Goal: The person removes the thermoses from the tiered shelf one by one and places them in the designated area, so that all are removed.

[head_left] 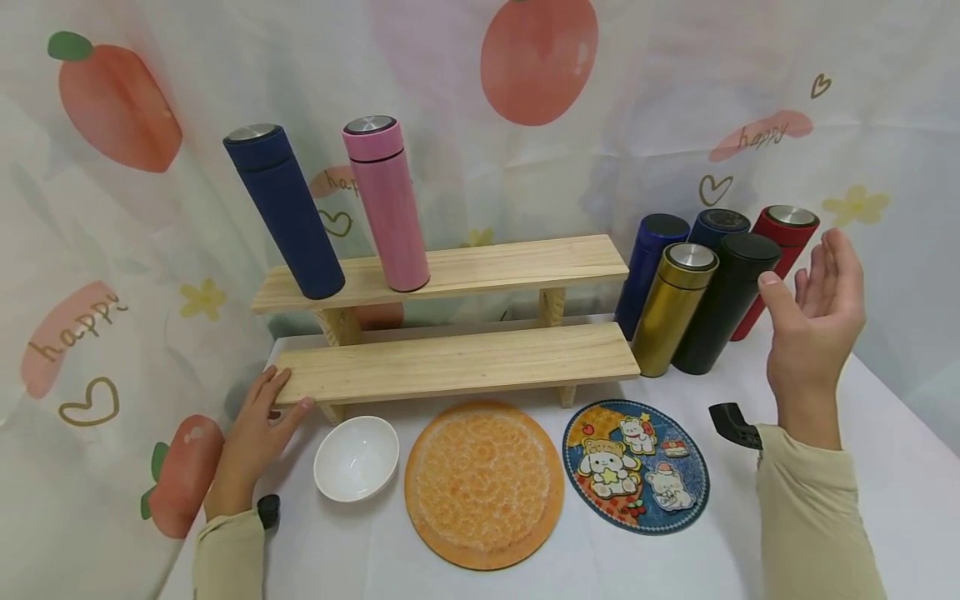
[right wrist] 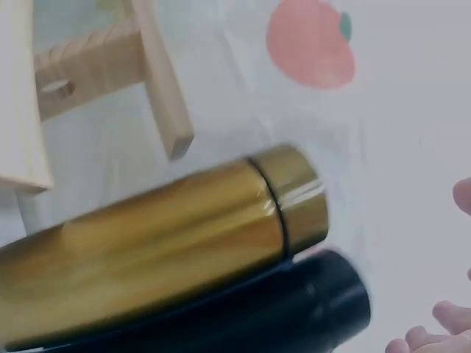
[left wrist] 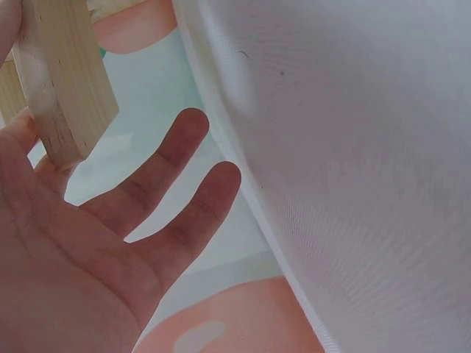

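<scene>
My left hand (head_left: 251, 437) is at the left end of the lower board of a two-step wooden shelf (head_left: 457, 362). The left wrist view shows that board end (left wrist: 70, 88) held between thumb and first fingers, while the other two fingers (left wrist: 199, 202) stretch out free. My right hand (head_left: 813, 333), raised with fingers loosely bent and nothing in it, is just right of a black bottle (head_left: 723, 308). Beside that stand a gold bottle (head_left: 672, 312), a red one (head_left: 783, 237) and two blue ones. The upper board bears a navy bottle (head_left: 288, 217) and a pink bottle (head_left: 390, 212).
In front of the shelf lie a white bowl (head_left: 356, 458), a round orange mat (head_left: 483, 487) and a blue cartoon mat (head_left: 637, 467) on a white tablecloth (head_left: 345, 554). A printed curtain (head_left: 442, 75) hangs behind and to the left.
</scene>
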Motion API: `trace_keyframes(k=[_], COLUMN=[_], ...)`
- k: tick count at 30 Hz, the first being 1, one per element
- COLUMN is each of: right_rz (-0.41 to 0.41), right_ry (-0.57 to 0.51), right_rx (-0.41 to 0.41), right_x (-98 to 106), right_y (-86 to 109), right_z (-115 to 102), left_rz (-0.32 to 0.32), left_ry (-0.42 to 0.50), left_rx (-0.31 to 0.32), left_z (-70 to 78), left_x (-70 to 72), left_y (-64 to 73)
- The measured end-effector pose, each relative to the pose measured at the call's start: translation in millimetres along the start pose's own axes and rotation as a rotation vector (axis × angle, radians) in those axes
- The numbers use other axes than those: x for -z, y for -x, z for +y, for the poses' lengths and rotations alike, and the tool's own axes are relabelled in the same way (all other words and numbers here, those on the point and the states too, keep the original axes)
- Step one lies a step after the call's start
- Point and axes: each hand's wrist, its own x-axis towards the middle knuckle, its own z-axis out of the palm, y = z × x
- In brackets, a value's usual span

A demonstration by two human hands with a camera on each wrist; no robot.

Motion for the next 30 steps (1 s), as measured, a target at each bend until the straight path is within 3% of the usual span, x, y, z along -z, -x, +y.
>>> trace_keyframes(k=[6,16,21,30], right_rz=[-0.046,-0.295,-0.418,-0.583], right_ry=[-0.029,0.199,0.206,0.124], right_rx=[0.086,0.197,0.149,-0.023], right_x=[-18.5,-60.3,-84.4,-131.7], right_y=[10.2,36.8,51.2,63.2], right_z=[-5.8,13.4,26.6,38.9], left_rz=[-0.004,-0.004,-0.019,-0.031], left_ry=[-0.003,-0.005,-0.009,-0.009], left_rx=[0.015,0.038,0.056,0.062], left_z=[-2.9,-1.7,-0.8,1.9], left_x=[-1.3,-0.2,1.0,2.3], left_y=[-0.6,-1.5,-1.8,-1.9])
